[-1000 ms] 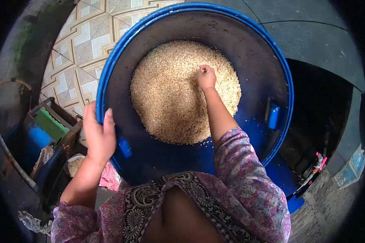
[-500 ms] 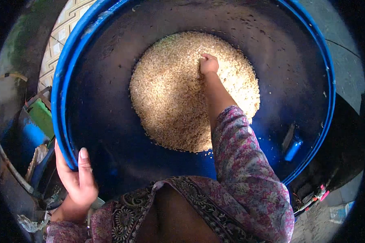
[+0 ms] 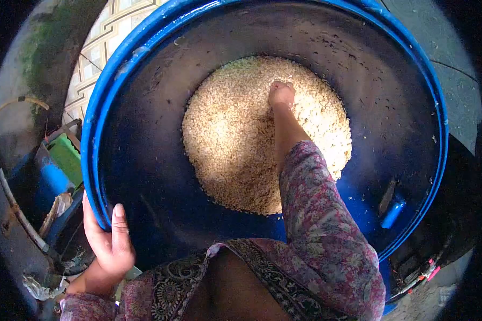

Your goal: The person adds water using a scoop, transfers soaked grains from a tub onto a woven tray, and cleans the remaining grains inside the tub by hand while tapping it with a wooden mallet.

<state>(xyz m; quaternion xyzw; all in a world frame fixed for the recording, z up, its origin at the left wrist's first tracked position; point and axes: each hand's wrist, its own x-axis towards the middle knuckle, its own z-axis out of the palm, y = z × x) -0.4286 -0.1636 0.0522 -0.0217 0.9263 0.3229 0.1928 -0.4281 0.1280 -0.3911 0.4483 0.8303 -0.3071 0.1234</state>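
A heap of pale grain (image 3: pixel 235 139) lies at the bottom of a big blue drum (image 3: pixel 144 59), filling the middle of its dark floor and leaving a bare ring of wall all around. The right hand (image 3: pixel 281 94) reaches deep down into the drum and rests on the top of the heap, slightly toward its far side. The fingers are curled under and pressed into the grain; they seem to be closed around a handful, though the view from above hides the palm and what it holds cannot be told for sure. The forearm runs straight down the drum, and a floral sleeve (image 3: pixel 321 214) covers the upper arm near the rim.

The left hand (image 3: pixel 108 241) grips the near left edge of the drum, thumb on the inside of the rim and the fingers wrapped round the outside.

Inside the drum, on the right wall, sits a blue handle (image 3: pixel 393 209). Beyond the drum, at upper left, patterned floor tiles (image 3: pixel 99 45) show, and a green box (image 3: pixel 64 158) stands at the left.
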